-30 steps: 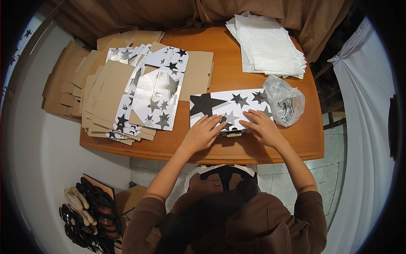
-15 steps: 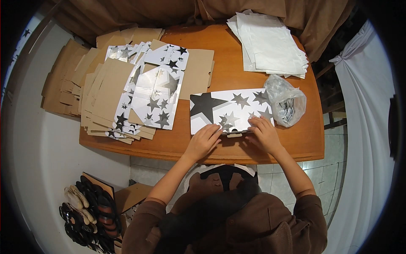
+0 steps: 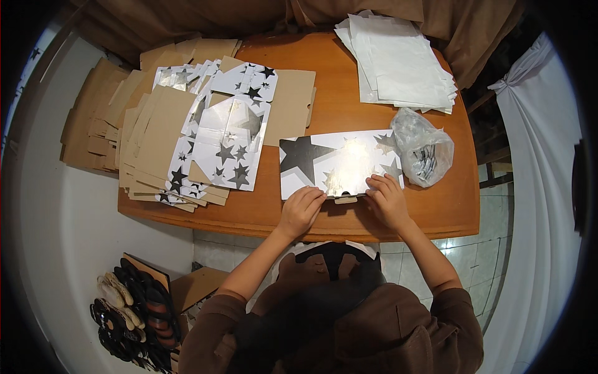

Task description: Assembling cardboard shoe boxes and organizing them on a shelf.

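Left hand [image 3: 302, 210] and right hand [image 3: 389, 202] curl at the starred box [image 3: 339, 163]'s near edge; whether they grip, I cannot tell.

Tabletop [image 3: 330, 100], wooden, orange-brown. Left edge: flattened cardboard [image 3: 165, 118], plain and star-printed, stacked. Near edge, right of middle: star-printed box [image 3: 341, 163]. Right edge: translucent plastic bag [image 3: 425, 151]. Far right corner: white sheets [image 3: 398, 62], piled.

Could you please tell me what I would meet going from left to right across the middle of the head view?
Leftmost stack of plain brown cardboard → flat star-printed cardboard → star-printed box → clear plastic bag → white curtain.
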Demonstrator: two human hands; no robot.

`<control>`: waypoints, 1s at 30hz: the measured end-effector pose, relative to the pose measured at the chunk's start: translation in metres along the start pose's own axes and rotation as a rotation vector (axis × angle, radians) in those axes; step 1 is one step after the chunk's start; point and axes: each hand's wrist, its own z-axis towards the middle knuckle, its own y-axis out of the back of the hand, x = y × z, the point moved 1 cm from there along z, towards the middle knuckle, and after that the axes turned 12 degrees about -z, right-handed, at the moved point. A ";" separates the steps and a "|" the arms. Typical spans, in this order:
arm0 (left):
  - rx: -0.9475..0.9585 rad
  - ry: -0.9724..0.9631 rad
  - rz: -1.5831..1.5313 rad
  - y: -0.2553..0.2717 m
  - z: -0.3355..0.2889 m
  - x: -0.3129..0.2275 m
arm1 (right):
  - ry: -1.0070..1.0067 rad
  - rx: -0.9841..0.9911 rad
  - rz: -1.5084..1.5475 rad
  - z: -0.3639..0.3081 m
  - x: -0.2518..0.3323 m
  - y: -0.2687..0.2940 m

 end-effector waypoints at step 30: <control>0.113 0.122 0.030 -0.025 -0.003 -0.013 | -0.015 0.028 -0.041 -0.006 0.027 -0.012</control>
